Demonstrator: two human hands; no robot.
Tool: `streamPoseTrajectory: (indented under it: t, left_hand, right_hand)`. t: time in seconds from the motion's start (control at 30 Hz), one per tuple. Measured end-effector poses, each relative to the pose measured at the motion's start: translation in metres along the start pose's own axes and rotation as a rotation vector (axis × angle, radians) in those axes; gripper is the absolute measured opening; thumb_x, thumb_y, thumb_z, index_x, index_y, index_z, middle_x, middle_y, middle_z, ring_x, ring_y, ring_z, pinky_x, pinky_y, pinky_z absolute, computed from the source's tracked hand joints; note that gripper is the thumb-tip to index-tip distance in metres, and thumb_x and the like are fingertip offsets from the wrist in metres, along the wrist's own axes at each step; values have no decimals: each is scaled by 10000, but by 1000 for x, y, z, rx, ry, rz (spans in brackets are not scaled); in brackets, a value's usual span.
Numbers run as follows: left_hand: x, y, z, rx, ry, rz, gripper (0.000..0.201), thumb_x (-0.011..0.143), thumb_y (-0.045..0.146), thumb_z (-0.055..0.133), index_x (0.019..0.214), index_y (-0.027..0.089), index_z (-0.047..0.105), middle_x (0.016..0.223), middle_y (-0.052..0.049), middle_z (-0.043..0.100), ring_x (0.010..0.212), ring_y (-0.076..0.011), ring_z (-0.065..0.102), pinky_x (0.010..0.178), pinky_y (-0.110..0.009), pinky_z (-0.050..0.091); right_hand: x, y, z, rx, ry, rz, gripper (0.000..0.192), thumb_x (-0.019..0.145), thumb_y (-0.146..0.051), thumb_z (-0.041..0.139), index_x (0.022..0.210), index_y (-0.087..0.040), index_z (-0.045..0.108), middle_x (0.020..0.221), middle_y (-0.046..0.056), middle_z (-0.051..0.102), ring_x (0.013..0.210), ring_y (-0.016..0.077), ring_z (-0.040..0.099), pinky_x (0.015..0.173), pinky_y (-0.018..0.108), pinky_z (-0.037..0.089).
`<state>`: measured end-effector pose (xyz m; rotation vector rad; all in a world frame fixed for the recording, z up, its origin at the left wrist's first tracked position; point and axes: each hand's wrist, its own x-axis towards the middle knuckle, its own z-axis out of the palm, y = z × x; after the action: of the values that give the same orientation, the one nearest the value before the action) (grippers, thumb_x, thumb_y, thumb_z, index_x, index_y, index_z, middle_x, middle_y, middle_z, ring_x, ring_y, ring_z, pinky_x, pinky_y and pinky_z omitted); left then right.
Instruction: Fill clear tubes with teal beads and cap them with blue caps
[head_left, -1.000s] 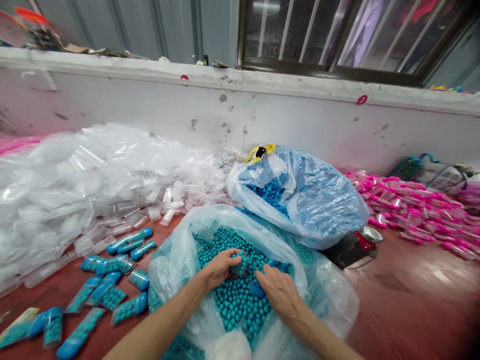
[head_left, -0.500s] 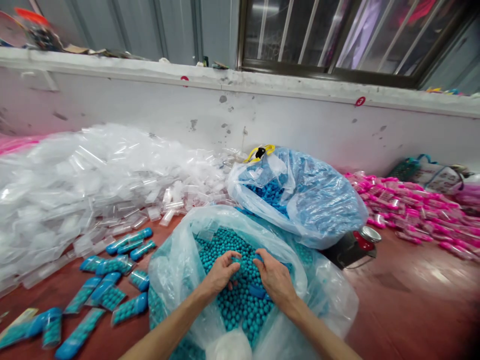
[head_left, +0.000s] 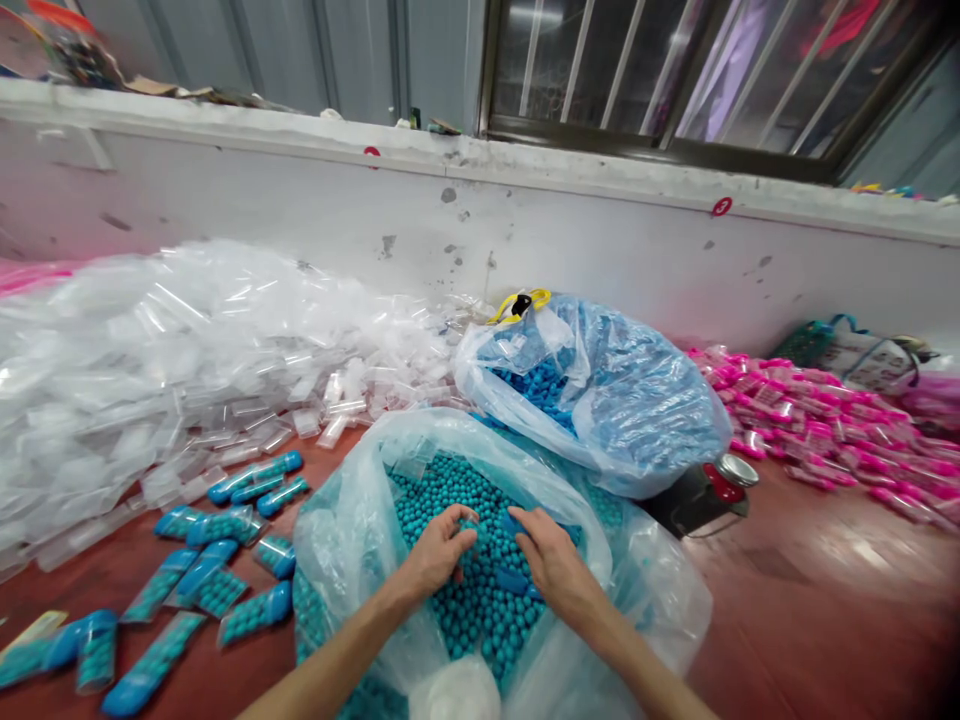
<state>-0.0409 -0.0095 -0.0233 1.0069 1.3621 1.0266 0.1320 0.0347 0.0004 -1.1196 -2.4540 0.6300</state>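
Note:
A translucent plastic bag (head_left: 337, 480) of small teal beads (head_left: 484, 620) stands open below both hands. My left hand (head_left: 439, 550) is closed over the beads, its fingertips around what looks like a clear plastic tube (head_left: 469, 524), mostly hidden by the fingers. Close by on the right, my right hand (head_left: 555, 560) pinches a blue cap (head_left: 511, 521) between thumb and fingers. The two hands are a short gap apart. Another blue piece (head_left: 513, 580) lies on the beads beneath my right hand.
Filled, blue-capped tubes (head_left: 251, 615) lie on the red floor at left, before a heap of clear empty tubes (head_left: 225, 350). Behind is a bag of blue caps (head_left: 637, 390). A dark container (head_left: 686, 500) and pink packages (head_left: 817, 420) are at right, along a white wall (head_left: 585, 235).
My right hand has moved slightly right and down, away from the left, and the blue cap at its fingertips shows more. My left hand has barely shifted.

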Motion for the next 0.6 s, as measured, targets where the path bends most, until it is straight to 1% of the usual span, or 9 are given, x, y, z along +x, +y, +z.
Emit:
streamPoseTrajectory:
  t: [0.07, 0.13, 0.23, 0.3, 0.37, 0.43, 0.5, 0.53, 0.6]
  left_hand:
    - [-2, 1, 3, -23, -13, 41, 293, 674, 377, 528, 887, 186, 464, 582, 78, 432, 441, -55, 405, 341, -148, 326]
    - [-4, 2, 3, -36, -39, 51, 299, 688, 379, 525, 910, 187, 466, 619, 70, 458, 448, -51, 403, 353, -153, 335]
    - [-7, 2, -2, -13, -44, 26, 316, 702, 399, 510, 929, 187, 454, 629, 71, 485, 377, -30, 382, 330, -153, 300]
    - [-7, 1, -6, -2, -37, 4, 348, 704, 429, 498, 943, 184, 434, 625, 67, 504, 343, -29, 396, 307, -149, 265]
    - [-7, -1, -6, -15, -43, 4, 387, 704, 465, 489, 955, 180, 415, 628, 59, 523, 332, -35, 417, 299, -147, 255]
    - [-7, -3, -2, -47, -66, 39, 416, 696, 489, 499, 950, 171, 413, 631, 53, 527, 337, -37, 425, 303, -147, 273]
    - [-7, -3, 4, -86, -85, 74, 453, 690, 498, 514, 974, 162, 409, 647, 46, 536, 340, -35, 425, 306, -150, 289]
    - [-8, -4, 8, -106, -86, 82, 477, 689, 498, 519, 1000, 156, 403, 656, 40, 544, 341, -36, 427, 307, -151, 293]
    - [-11, -4, 14, -148, -50, 82, 537, 692, 497, 523, 1070, 144, 379, 656, 35, 549, 341, -39, 431, 305, -153, 287]
  right_hand:
    - [5, -4, 1, 119, 41, -8, 313, 829, -161, 401, 1099, -187, 557, 925, 67, 607, 878, 179, 560, 810, 315, 439]
    - [7, -8, 1, 181, 23, -22, 281, 819, -169, 415, 1030, -187, 600, 896, 65, 623, 854, 178, 569, 803, 317, 441]
    - [6, -8, 0, 220, -25, -10, 251, 797, -181, 440, 958, -176, 632, 874, 68, 630, 847, 185, 572, 800, 327, 441]
    - [3, -6, 1, 321, -75, 61, 243, 789, -204, 445, 949, -182, 626, 820, 44, 628, 774, 173, 582, 725, 310, 473]
    - [2, -4, 5, 503, -95, 185, 249, 788, -246, 440, 964, -176, 600, 719, 12, 602, 635, 149, 572, 561, 263, 492]
    - [3, -6, 11, 675, -65, 283, 260, 781, -288, 449, 960, -158, 586, 632, -13, 558, 548, 135, 545, 449, 230, 468]
    - [5, -10, 16, 755, -6, 303, 253, 766, -310, 479, 914, -146, 603, 599, -18, 542, 557, 139, 547, 456, 229, 472]
    - [6, -13, 18, 759, 24, 297, 249, 766, -314, 484, 891, -144, 616, 596, -14, 545, 567, 141, 550, 475, 232, 477]
    - [6, -17, 18, 733, 62, 275, 259, 785, -323, 466, 871, -147, 635, 612, -1, 565, 571, 139, 551, 503, 235, 477]
